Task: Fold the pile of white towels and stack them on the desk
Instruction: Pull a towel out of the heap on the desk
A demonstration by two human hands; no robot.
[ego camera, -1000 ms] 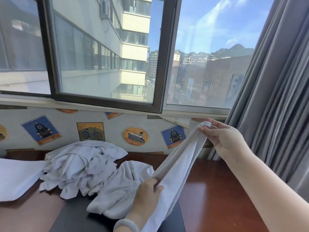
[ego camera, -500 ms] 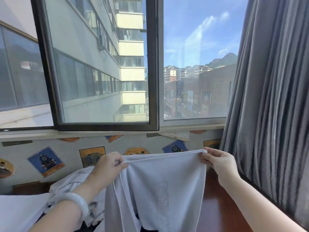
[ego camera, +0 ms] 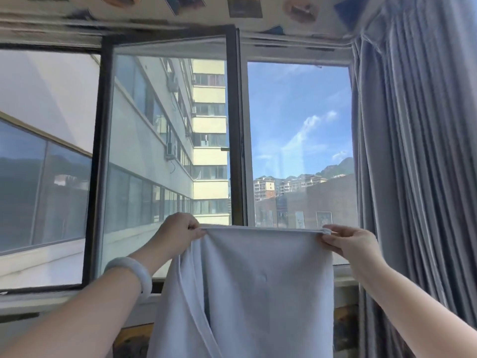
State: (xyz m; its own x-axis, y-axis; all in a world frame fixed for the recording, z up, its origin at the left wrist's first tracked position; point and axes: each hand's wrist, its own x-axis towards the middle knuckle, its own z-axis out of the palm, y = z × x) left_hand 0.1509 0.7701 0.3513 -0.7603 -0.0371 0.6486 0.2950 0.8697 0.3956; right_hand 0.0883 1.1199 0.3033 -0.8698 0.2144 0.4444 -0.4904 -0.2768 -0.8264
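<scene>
- While it hangs in front of the window (ego camera: 235, 130), the white towel (ego camera: 258, 293) is spread between both hands, top edge taut
- left grip (ego camera: 178, 232) pinches the top left corner, fingers curled
- right grip (ego camera: 353, 240) pinches the top right corner
- grey curtain (ego camera: 418, 177) at right

No legible text, wall stickers (ego camera: 245, 6) blurred, distant building posters (ego camera: 324, 219) too small to read

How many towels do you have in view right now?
1. The white towel hangs before the window, top corners pinched by the left hand and right hand. The desk is out of frame, so others may be hidden.
</scene>
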